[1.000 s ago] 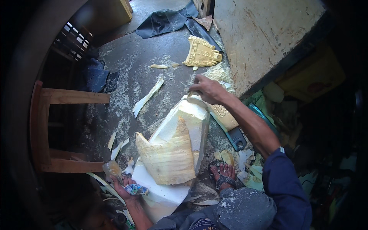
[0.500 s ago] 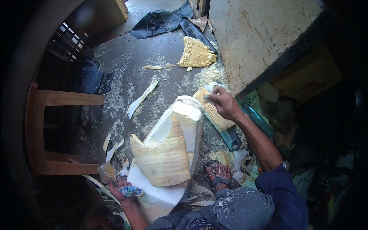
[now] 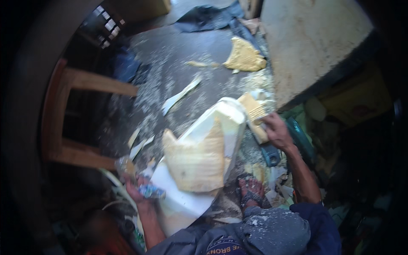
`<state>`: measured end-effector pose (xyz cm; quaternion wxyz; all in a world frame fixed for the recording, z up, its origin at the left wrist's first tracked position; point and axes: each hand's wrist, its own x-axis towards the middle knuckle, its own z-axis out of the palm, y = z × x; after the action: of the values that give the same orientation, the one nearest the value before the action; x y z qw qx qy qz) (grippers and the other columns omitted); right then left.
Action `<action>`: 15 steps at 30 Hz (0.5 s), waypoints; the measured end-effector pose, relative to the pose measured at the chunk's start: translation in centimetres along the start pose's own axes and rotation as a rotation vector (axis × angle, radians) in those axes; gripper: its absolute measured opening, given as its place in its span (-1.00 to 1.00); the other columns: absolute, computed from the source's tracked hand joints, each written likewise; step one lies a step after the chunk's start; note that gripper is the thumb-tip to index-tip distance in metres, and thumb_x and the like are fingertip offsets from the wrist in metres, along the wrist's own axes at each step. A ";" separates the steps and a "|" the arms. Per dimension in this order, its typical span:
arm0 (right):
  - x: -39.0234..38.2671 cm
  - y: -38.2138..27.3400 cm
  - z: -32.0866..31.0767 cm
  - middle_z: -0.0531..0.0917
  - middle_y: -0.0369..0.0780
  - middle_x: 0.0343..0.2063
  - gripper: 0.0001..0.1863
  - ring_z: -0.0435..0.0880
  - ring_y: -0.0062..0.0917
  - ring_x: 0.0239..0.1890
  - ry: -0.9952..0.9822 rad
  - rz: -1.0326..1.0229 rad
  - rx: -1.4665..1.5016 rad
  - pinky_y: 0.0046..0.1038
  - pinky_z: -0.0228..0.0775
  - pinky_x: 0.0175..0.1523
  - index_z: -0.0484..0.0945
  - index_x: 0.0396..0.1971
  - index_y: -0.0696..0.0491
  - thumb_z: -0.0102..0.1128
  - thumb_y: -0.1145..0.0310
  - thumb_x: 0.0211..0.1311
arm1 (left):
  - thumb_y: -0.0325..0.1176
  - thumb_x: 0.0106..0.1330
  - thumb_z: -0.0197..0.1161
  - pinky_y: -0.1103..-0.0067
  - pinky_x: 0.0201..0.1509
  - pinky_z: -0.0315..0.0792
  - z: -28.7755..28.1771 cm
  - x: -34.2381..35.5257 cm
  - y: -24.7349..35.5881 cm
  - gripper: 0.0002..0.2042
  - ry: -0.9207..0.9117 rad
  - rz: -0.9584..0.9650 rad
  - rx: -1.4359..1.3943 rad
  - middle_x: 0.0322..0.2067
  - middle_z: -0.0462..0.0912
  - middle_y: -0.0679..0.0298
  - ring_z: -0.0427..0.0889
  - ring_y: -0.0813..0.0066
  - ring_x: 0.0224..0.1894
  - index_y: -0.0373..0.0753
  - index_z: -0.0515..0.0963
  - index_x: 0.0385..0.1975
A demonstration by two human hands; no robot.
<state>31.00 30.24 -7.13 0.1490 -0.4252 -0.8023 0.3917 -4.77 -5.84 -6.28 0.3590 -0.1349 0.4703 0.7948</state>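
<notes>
My left hand (image 3: pixel 135 192) is closed around a crumpled clear plastic pouch or bottle (image 3: pixel 126 165) with a blue printed part on the other side of the palm. My right hand (image 3: pixel 277 132) is at the near right end of a tan slab with raised blocks (image 3: pixel 253 109), its fingers curled; blur hides what is in them. Between my hands lies a large white foam block (image 3: pixel 233 111). A curved, pointed sheet of yellowish foam (image 3: pixel 193 159) rests on top of it. From under the slab's near end sticks out a dark teal strip with a hole (image 3: pixel 270 155).
Another embossed yellow foam piece (image 3: pixel 244 55) lies farther off by dark cloth (image 3: pixel 208 18). Pale offcuts (image 3: pixel 180 97) and dust cover parts of the floor. A wooden frame (image 3: pixel 100 80) stands left, a big worn board (image 3: pixel 316 46) right. My sandalled foot (image 3: pixel 251 189) is near the block.
My right hand has moved along the tan slab from its far end toward its near end. The whole view has shifted and is blurrier. My left hand keeps its hold on the plastic.
</notes>
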 end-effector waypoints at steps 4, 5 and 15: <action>-3.1 -8.9 3.2 0.64 -0.21 -0.09 -0.69 0.63 -0.52 -0.07 -0.242 0.182 0.595 -0.44 0.46 0.05 0.70 0.06 0.10 0.18 0.32 0.44 | 0.27 0.51 -0.02 0.57 -0.60 0.12 3.5 -1.2 2.3 -0.47 -0.024 0.158 -0.040 -0.72 0.14 0.49 0.13 0.59 -0.70 -0.12 0.35 -0.44; -3.5 -11.4 4.7 0.65 -0.21 -0.08 -0.63 0.64 -0.50 -0.09 -0.407 0.135 0.636 -0.47 0.48 0.06 0.68 0.11 0.07 0.22 0.20 0.44 | 0.26 0.52 -0.03 0.56 -0.61 0.09 4.6 -1.4 3.0 -0.47 -0.174 0.211 -0.031 -0.72 0.12 0.48 0.09 0.60 -0.71 -0.12 0.34 -0.44; -6.9 -23.0 14.6 0.43 -0.42 -0.55 -0.49 0.34 -0.74 -0.58 -0.909 0.569 1.098 -0.58 0.27 -0.49 0.55 0.20 0.22 0.28 0.16 0.42 | 0.20 0.59 -0.12 0.57 -0.63 0.03 9.4 -4.4 4.5 -0.45 -0.173 0.330 -0.053 -0.79 0.07 0.47 0.06 0.61 -0.77 -0.17 0.36 -0.48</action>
<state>13.79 9.79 1.42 -0.1125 -0.2775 -0.3346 0.8935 -3.70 -1.19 3.97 0.2593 0.0035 0.4321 0.8637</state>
